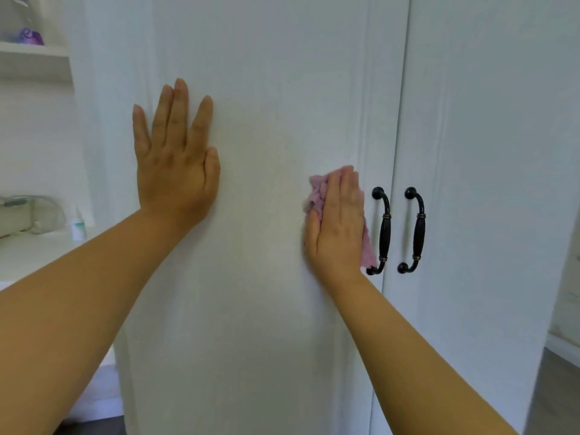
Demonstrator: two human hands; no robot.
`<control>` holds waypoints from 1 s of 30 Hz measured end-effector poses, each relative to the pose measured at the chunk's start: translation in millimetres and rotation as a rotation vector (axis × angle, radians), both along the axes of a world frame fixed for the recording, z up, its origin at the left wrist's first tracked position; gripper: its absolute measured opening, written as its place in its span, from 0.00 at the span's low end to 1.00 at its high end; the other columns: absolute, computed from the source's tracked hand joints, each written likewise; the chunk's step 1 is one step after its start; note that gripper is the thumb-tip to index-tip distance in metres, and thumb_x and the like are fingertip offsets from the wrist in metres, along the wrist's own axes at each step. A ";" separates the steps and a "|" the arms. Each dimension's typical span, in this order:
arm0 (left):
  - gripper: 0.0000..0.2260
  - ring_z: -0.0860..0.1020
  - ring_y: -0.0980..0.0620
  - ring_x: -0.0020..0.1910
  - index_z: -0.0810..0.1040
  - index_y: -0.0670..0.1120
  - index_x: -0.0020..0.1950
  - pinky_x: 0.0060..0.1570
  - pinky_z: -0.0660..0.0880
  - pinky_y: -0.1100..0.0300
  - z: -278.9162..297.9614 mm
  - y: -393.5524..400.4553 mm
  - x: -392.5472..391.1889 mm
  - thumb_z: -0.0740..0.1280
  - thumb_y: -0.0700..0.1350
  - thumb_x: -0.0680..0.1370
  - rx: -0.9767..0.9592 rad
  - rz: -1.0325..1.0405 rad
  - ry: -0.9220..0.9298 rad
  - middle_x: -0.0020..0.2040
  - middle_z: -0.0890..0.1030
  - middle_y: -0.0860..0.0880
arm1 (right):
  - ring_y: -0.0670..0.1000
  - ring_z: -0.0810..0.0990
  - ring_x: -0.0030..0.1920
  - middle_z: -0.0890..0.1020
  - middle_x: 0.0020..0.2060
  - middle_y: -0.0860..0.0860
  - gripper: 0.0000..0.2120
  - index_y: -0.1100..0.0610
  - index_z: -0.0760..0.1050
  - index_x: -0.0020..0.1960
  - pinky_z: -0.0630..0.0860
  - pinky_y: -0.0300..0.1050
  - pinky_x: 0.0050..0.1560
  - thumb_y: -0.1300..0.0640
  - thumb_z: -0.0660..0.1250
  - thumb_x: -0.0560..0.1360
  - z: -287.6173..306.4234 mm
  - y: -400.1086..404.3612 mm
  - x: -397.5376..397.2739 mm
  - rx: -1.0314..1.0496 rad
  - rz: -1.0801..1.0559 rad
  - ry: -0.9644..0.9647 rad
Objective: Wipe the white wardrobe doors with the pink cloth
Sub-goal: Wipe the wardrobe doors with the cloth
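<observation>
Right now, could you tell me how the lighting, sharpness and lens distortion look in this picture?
Head view: soft, even light, no hard shadows or glare on the left door. The wide lens bows the door edges and black handles. The left hand and the right hand on the pink cloth are fairly sharp; the shelf at upper left is washed out and hazy.

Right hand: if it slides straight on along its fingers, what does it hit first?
The right hand, flat on the cloth, points up the left door. That line looks free: bare panel to the frame's top. The left handle sits to its right, off the line. Depth isn't an issue; it's on the surface.
</observation>
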State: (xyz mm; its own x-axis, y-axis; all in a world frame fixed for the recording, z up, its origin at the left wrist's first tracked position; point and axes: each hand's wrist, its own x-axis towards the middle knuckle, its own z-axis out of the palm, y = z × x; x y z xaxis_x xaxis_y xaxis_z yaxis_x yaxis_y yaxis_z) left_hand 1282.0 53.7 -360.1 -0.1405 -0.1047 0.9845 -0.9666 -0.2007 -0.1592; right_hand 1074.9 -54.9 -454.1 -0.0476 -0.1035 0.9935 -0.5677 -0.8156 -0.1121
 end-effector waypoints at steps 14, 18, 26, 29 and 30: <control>0.26 0.56 0.42 0.79 0.61 0.42 0.79 0.78 0.43 0.49 8.5 15.9 5.7 0.55 0.44 0.81 0.073 -0.120 -0.022 0.80 0.58 0.39 | 0.63 0.58 0.79 0.62 0.77 0.65 0.27 0.67 0.61 0.77 0.51 0.61 0.79 0.64 0.62 0.80 14.8 53.7 96.3 -0.215 0.197 0.236; 0.26 0.60 0.43 0.78 0.62 0.40 0.79 0.78 0.47 0.45 -3.1 40.3 29.4 0.54 0.42 0.80 0.043 -0.076 0.007 0.79 0.62 0.40 | 0.58 0.60 0.79 0.63 0.77 0.60 0.29 0.66 0.63 0.76 0.55 0.56 0.79 0.67 0.66 0.76 -25.5 46.5 70.9 -0.324 0.312 0.625; 0.28 0.46 0.43 0.81 0.50 0.36 0.80 0.79 0.40 0.49 -16.6 29.3 41.9 0.51 0.44 0.82 0.028 -0.093 0.138 0.81 0.50 0.38 | 0.60 0.69 0.73 0.70 0.73 0.61 0.32 0.64 0.57 0.78 0.62 0.62 0.74 0.59 0.60 0.76 148.2 25.0 40.6 -0.113 0.166 0.025; 0.28 0.48 0.43 0.81 0.53 0.36 0.80 0.79 0.42 0.48 -16.4 25.3 43.4 0.52 0.44 0.81 -0.012 -0.108 0.131 0.81 0.52 0.38 | 0.59 0.72 0.71 0.73 0.71 0.60 0.25 0.65 0.70 0.72 0.64 0.60 0.74 0.61 0.62 0.76 162.7 34.6 66.2 -0.176 0.154 -0.019; 0.28 0.49 0.43 0.81 0.53 0.36 0.80 0.79 0.42 0.48 -16.3 24.3 44.5 0.52 0.43 0.81 -0.027 -0.121 0.134 0.81 0.52 0.38 | 0.59 0.73 0.71 0.74 0.70 0.60 0.22 0.65 0.72 0.70 0.63 0.59 0.74 0.61 0.62 0.77 156.1 37.9 76.3 -0.225 0.151 0.021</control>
State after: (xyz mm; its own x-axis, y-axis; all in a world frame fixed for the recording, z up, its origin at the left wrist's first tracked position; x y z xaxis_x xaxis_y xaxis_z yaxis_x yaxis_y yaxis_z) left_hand 1326.6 77.9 -376.4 -0.0175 -0.0686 0.9975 -0.9962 -0.0844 -0.0232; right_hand 1151.2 -17.0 -298.0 -0.0278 0.1158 0.9929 -0.4377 -0.8944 0.0920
